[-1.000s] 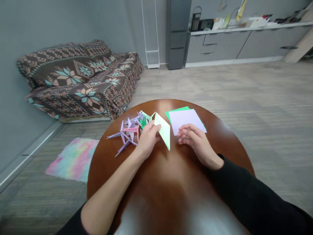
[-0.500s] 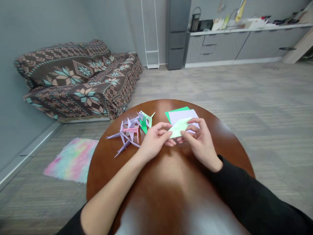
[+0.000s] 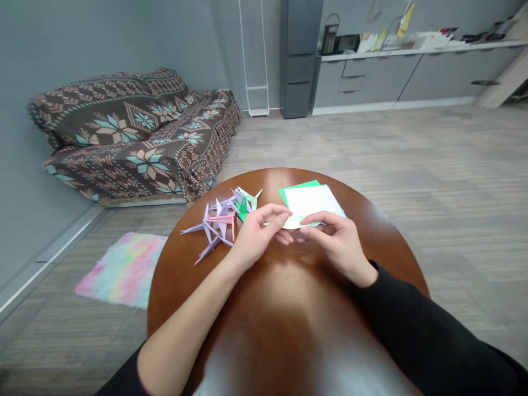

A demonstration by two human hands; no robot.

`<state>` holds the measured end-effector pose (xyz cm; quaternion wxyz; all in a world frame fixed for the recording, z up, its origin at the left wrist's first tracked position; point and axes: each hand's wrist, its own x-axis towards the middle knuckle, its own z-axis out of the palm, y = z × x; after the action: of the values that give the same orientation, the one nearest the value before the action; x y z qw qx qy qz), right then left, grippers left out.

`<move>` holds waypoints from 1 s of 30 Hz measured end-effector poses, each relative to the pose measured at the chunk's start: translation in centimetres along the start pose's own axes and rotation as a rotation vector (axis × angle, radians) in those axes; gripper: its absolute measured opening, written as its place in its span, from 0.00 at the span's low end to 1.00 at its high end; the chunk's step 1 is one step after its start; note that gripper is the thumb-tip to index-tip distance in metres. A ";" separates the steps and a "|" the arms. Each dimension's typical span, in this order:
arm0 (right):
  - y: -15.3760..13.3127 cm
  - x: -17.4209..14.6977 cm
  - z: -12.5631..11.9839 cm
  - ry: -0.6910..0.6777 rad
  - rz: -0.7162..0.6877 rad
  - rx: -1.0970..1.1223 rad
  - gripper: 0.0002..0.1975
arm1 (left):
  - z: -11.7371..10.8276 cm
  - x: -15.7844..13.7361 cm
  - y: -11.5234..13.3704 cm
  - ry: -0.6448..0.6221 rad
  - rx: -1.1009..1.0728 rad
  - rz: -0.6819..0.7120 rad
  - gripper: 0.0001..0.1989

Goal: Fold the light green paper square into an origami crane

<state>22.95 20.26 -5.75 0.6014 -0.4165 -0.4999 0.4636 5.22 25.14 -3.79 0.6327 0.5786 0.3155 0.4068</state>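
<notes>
A piece of pale green folding paper (image 3: 295,221) is held between my two hands above the round table; it shows as a thin strip, partly covered by fingers. My left hand (image 3: 264,230) pinches its left end between thumb and fingers. At the right end, my right hand (image 3: 332,236) grips it the same way. Just behind the hands lies a stack of paper sheets, a pale one (image 3: 313,199) on top of a green one (image 3: 300,185). Left of my left hand sits a pile of folded paper cranes, among them a pink one (image 3: 225,219), a green one (image 3: 241,208) and several purple ones (image 3: 206,223).
The brown round table (image 3: 289,313) has a curved edge. Beyond it stand a sofa (image 3: 140,137) under a patterned cover, a grey fridge (image 3: 300,60) and a kitchen counter (image 3: 383,54). A fluffy pastel rug (image 3: 121,269) lies on the floor to the left.
The pale green paper has tilted from showing a broad face to a thin strip. My right fingers have moved down along it, and more of the pale sheet behind shows.
</notes>
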 end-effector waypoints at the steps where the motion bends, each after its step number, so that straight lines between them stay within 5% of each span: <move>1: 0.1 0.1 -0.1 0.033 -0.013 -0.006 0.07 | 0.0 0.0 0.1 -0.007 0.013 0.012 0.14; 15: 0.6 -0.2 0.3 0.177 -0.014 0.040 0.11 | 0.6 -0.1 -0.4 0.174 0.106 0.105 0.09; 22: 0.5 0.5 -0.8 0.271 -0.189 -0.247 0.10 | -0.5 0.0 -0.8 0.153 0.284 0.118 0.14; 26: 0.3 0.5 -0.9 0.059 -0.109 -0.309 0.06 | -0.4 -0.1 -0.9 0.047 0.323 0.090 0.14; 30: 0.4 0.1 -0.4 -0.052 -0.054 -0.243 0.04 | 0.1 0.1 -1.1 0.090 0.154 0.048 0.19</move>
<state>23.28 20.45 -6.17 0.5458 -0.4605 -0.5787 0.3939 5.53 25.17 -4.90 0.5615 0.6140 0.3600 0.4222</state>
